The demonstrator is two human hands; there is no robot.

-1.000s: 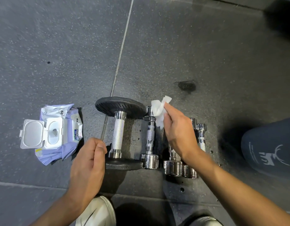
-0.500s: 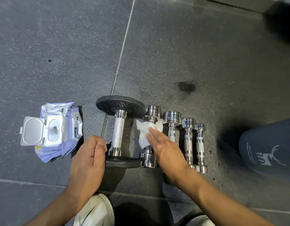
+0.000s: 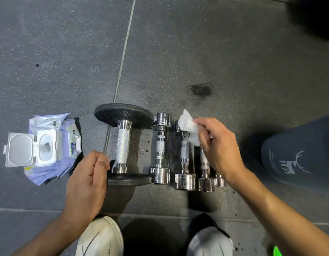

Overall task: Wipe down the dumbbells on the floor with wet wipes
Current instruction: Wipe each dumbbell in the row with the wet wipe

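Several dumbbells lie side by side on the dark floor. The largest dumbbell (image 3: pixel 123 143) has black plates and a knurled chrome handle. To its right lie a chrome dumbbell (image 3: pixel 160 148), a second chrome dumbbell (image 3: pixel 185 159) and smaller ones partly hidden under my right hand (image 3: pixel 219 146). That hand pinches a crumpled white wet wipe (image 3: pixel 189 126) over the far ends of the small chrome dumbbells. My left hand (image 3: pixel 87 182) hovers beside the big dumbbell's near plate, fingers loosely curled, holding nothing.
A purple pack of wet wipes (image 3: pixel 49 146) lies at the left with its white lid flipped open. My two white shoes (image 3: pixel 100 237) are at the bottom edge. A dark-clothed knee (image 3: pixel 298 150) is at the right. A dark wet spot (image 3: pixel 200 89) marks the floor.
My right hand has carried the wipe from the second dumbbell's handle rightward and up, over the far ends of the smaller chrome dumbbells. My left hand has stayed in place.
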